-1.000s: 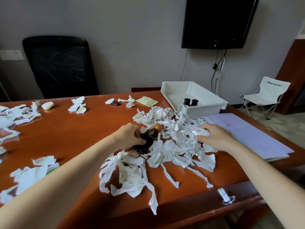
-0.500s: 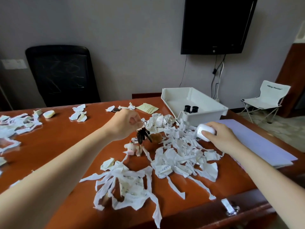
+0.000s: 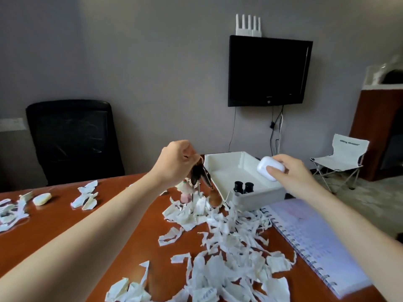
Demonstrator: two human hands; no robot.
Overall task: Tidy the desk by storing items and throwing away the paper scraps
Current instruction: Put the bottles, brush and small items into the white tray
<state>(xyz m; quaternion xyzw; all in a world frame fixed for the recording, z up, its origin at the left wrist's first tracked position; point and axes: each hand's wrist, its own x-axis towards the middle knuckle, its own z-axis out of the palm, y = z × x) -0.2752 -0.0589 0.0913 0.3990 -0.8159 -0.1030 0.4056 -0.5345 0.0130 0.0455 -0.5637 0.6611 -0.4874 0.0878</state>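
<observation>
Above the far right of the counter (image 3: 65,225), both hands are off the surface. Left hand (image 3: 176,162): fingers curled tight round a dark key bunch (image 3: 199,175), held just left of the white tray (image 3: 261,200). Its charms, a pink figure (image 3: 186,194) and a brown ball (image 3: 214,199), dangle beside the tray's near left corner; can't tell if they touch the paper below. Right hand (image 3: 292,173): thumb and fingers pinch a white earbud case (image 3: 270,167) over the tray's right rim.

Tray sits at the counter's far right with two small black items (image 3: 243,187) in its near end; the rest of its floor is open. Paper scraps (image 3: 218,236) spread from the tray's near wall down to the near edge. A spiral notebook (image 3: 316,247) lies along the right edge, just beside the scraps. Bare wood shows left of the main pile. Smaller scrap clusters (image 3: 87,195) and a pale yellow lump (image 3: 41,198) lie far left, well apart. A black chair (image 3: 72,140) stands behind the far edge.
</observation>
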